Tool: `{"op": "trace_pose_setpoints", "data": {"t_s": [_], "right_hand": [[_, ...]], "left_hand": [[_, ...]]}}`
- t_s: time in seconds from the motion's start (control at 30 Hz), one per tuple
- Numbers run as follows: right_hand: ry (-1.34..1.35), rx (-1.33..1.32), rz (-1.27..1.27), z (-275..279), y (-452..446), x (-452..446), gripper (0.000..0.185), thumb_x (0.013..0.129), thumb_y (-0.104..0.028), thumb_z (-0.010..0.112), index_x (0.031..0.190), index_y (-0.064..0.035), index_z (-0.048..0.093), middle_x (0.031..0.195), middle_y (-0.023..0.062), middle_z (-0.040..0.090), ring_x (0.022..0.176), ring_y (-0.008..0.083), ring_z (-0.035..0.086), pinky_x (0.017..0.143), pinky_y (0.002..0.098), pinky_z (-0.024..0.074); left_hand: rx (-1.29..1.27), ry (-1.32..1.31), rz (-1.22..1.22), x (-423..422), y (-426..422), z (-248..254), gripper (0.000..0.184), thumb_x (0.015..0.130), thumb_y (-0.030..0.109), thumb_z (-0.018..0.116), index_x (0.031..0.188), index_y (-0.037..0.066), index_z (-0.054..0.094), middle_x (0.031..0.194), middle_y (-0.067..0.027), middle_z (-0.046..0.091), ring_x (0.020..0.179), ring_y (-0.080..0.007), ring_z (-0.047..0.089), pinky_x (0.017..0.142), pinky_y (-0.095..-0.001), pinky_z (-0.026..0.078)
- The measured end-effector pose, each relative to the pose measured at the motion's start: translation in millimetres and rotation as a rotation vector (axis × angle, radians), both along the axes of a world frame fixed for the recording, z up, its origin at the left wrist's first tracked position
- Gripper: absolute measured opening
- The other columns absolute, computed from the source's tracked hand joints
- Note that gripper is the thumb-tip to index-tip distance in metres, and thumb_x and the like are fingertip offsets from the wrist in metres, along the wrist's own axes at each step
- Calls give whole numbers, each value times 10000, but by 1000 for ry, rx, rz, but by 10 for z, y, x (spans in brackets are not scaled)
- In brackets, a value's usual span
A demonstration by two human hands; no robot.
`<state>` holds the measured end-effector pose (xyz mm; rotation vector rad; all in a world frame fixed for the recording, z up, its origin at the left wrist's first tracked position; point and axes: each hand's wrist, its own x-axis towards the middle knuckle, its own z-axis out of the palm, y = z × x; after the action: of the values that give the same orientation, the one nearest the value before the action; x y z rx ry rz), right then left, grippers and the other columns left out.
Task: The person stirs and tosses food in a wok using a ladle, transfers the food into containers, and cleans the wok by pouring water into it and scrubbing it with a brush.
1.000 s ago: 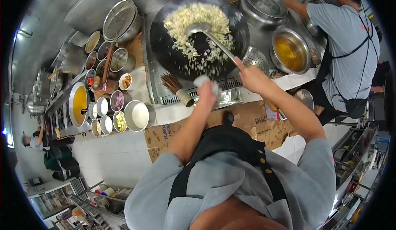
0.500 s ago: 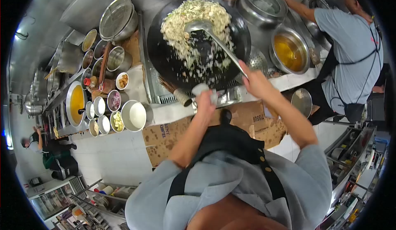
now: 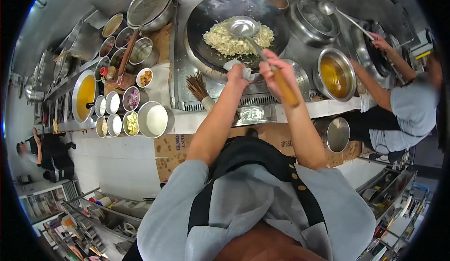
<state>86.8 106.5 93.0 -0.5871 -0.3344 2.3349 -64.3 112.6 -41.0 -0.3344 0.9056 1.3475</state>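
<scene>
My right hand point(image 3: 280, 71) grips the ladle point(image 3: 243, 26) by its wooden handle. The ladle's metal bowl is over a heap of pale chopped food with green flecks point(image 3: 220, 41), which lies in the large black wok point(image 3: 211, 10). My left hand point(image 3: 237, 73) is closed on a white folded cloth point(image 3: 246, 74) at the wok's near rim. How much of the rim is inside the cloth is hidden. A bamboo brush point(image 3: 198, 86) lies left of my left forearm on the stove front.
Right of the wok stand a perforated skimmer point(image 3: 295, 76), a pot of yellow oil point(image 3: 349, 78) and stacked steel pots point(image 3: 304, 24). Ingredient bowls point(image 3: 154, 119) crowd the left counter. At far right a co-worker point(image 3: 412, 106) holds another ladle point(image 3: 347, 17).
The wok's food has gathered from a high, scattered spread into a compact heap. My left hand has moved up with the cloth to the rim. The bamboo brush shows more fully.
</scene>
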Motion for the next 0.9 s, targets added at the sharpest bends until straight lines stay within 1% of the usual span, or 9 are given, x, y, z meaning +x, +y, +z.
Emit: {"op": "trace_pose_setpoints", "data": {"t_s": [0.13,0.2,0.23,0.3,0.37,0.4,0.47,0.53,0.9], "right_hand": [[-81,459,-110,631,-50,-21,406,794,-166,618,1132,5,474,814,149,547,633,172,527,600,264,464],[-518,831,-22,713,253,-59,343,773,-199,658,1031,-9,535,743,102,568,643,172,534,590,265,455],[-966,1249,-191,687,422,-260,219,767,-229,674,830,-40,582,662,36,574,651,151,536,591,276,443],[-1212,1502,-456,779,820,-585,197,765,-224,684,719,-55,593,671,22,572,628,118,519,587,271,436],[-679,1050,-700,868,1437,-783,217,783,-171,671,688,-12,557,610,46,556,516,156,521,559,307,448],[-561,1051,-838,1074,1392,-720,247,796,-152,654,628,-42,510,537,36,511,458,143,496,490,298,434],[-327,878,-866,1163,1455,-369,265,811,-99,629,617,-71,451,490,14,436,398,98,421,372,241,375],[-463,860,-959,1032,1251,-232,264,821,-89,612,637,-77,423,482,13,407,370,97,369,348,262,342],[-539,1108,-841,809,1235,-1041,275,821,-162,643,623,-116,458,456,-28,404,334,85,366,337,228,304]], "left_hand": [[61,-71,46,30,63,-247,300,717,27,521,1010,55,462,841,-126,513,719,-294,555,564,-527,442],[66,-23,39,14,95,-188,249,717,24,528,961,40,479,842,-131,517,679,-285,555,508,-504,435],[33,14,68,35,36,27,233,718,23,530,946,37,483,836,-131,519,664,-283,554,493,-497,432],[18,31,87,64,-76,50,210,712,17,538,917,26,495,805,-133,525,617,-279,549,459,-477,425],[-9,14,23,52,-25,27,198,732,52,529,926,61,489,831,-117,523,716,-276,530,616,-502,430],[-25,7,-11,48,-36,12,193,742,69,525,930,79,486,844,-110,522,766,-274,520,694,-515,433],[-25,10,11,28,-57,148,205,700,34,552,897,49,498,827,-119,523,706,-276,529,619,-504,433],[-28,-2,62,28,-84,207,215,651,-17,572,852,9,504,786,-132,519,607,-270,537,462,-472,425],[-11,-53,25,8,15,120,353,630,-40,596,958,21,480,841,-133,520,686,-287,550,550,-514,450]]}}
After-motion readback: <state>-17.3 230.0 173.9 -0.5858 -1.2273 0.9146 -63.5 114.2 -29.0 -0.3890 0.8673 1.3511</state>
